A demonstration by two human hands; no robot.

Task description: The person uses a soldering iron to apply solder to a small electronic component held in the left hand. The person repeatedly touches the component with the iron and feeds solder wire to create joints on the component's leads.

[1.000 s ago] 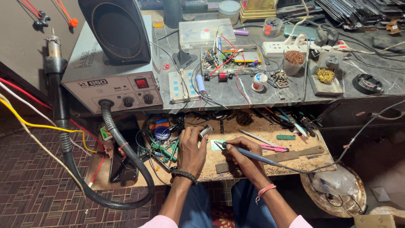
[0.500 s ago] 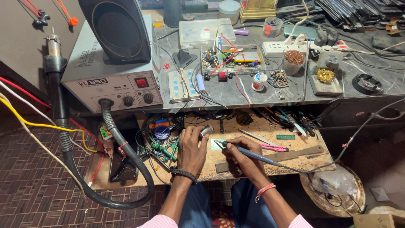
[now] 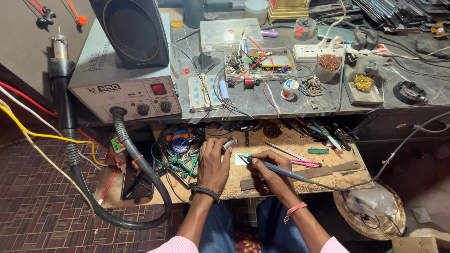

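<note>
My left hand (image 3: 213, 161) rests on the wooden pull-out shelf (image 3: 290, 143) and grips a small silver cylinder (image 3: 229, 143), likely a solder spool. My right hand (image 3: 270, 171) holds a blue-handled soldering iron (image 3: 281, 170) like a pen. Its tip points left at a small pale green circuit board (image 3: 241, 159) lying flat between the two hands. The iron's cord trails off to the right across the shelf. A dark beaded band is on my left wrist, a pink one on my right.
A grey hot-air rework station (image 3: 126, 93) with a thick black hose (image 3: 140, 173) stands at left, a black speaker (image 3: 131, 30) on top. The marble bench (image 3: 262, 100) carries wired boards, a power strip (image 3: 311, 51), a solder-wick pot and brass tip cleaner (image 3: 363, 82). Pink tweezers (image 3: 304, 163) lie on the shelf.
</note>
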